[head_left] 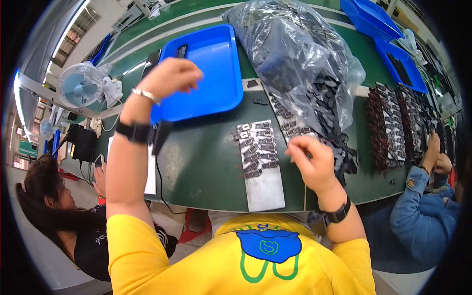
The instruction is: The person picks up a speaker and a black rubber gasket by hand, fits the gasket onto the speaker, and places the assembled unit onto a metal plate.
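On a dark-green counter [206, 167], a flat white rectangular board [265, 192] lies before the person; rows of small dark parts [259, 150] cover over half, leaving its near end bare, so it seems partly filled. Left hand [179, 77], above a shallow blue plastic tray [216, 69], and right hand [312, 160], beside the board, curl loosely; I cannot tell whether either grips anything.

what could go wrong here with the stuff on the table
The white board lies close to the front edge of the green table, so a bump might shift its rows of small dark parts. Black pieces spill from the clear plastic bag beside the right grip, so a sideways sweep could scatter some or perhaps knock them off.
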Tool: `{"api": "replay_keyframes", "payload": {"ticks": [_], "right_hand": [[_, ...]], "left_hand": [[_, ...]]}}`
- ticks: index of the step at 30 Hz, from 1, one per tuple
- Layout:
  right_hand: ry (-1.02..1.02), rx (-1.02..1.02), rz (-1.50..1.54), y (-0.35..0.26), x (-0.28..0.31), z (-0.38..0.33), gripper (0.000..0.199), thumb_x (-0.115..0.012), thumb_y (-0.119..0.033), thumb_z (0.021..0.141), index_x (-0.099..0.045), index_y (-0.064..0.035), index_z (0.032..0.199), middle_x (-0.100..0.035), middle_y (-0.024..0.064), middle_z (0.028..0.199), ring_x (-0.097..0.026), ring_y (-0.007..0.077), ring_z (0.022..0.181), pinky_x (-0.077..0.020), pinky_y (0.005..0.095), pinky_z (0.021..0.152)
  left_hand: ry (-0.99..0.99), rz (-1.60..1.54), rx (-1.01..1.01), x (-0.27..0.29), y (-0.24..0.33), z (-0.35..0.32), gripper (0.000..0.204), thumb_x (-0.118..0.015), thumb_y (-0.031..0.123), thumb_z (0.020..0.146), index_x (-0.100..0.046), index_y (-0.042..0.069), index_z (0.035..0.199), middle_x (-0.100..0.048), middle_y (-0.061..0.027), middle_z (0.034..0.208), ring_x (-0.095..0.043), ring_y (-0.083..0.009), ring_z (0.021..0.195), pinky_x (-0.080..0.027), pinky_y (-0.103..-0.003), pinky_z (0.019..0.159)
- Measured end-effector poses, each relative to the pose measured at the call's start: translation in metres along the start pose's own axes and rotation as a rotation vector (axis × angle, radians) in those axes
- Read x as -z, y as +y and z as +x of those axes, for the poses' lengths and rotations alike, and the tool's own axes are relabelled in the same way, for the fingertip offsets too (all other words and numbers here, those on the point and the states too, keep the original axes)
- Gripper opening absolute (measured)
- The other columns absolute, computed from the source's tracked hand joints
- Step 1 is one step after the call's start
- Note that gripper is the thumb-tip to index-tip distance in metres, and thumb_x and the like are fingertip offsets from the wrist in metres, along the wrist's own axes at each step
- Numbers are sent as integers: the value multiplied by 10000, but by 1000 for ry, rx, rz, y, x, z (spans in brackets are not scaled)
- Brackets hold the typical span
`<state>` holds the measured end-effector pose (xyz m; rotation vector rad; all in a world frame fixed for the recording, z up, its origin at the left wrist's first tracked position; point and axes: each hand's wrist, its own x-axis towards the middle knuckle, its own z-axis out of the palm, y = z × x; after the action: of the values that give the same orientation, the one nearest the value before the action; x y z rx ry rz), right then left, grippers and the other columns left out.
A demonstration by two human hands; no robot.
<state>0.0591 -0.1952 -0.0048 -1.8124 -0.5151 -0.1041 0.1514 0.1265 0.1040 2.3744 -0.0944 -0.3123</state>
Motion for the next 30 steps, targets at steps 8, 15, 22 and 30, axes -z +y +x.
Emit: {"api": "replay_keyframes", "payload": {"ticks": [8, 15, 22, 30], "right_hand": [[-292, 73, -260, 4, -4, -11, 177, -659, -65, 720, -605, -53, 888, -562, 67, 788, -573, 186, 680, -458, 268, 583], [-294, 210, -514, 6, -14, -15, 225, -694, -100, 668, -614, -76, 878, -535, 81, 800, -557, 256, 734, -461, 335, 627], [-354, 251, -519, 4, -16, -13, 241, -696, -103, 661, -599, -68, 880, -539, 83, 812, -552, 274, 758, -454, 346, 644], [-311, 393, -645, -5, -14, -5, 220, -682, -77, 678, -566, -19, 856, -552, 92, 797, -552, 278, 741, -449, 358, 646]], "left_hand": [[-163, 219, -371, -135, 21, -89, 156, -648, 117, 741, -606, 29, 862, -599, -90, 733, -590, -183, 669, -469, -283, 623], [59, 28, -401, -153, 25, -70, 122, -647, 81, 744, -597, 22, 838, -583, -71, 704, -561, -146, 617, -455, -261, 577], [241, -373, -350, -167, 11, -58, 106, -635, 93, 745, -591, 25, 814, -582, -97, 742, -566, -200, 630, -453, -280, 568], [349, -273, -557, -164, 9, -60, 83, -617, 59, 770, -587, 17, 835, -555, -49, 707, -526, -104, 595, -431, -240, 538]]}}
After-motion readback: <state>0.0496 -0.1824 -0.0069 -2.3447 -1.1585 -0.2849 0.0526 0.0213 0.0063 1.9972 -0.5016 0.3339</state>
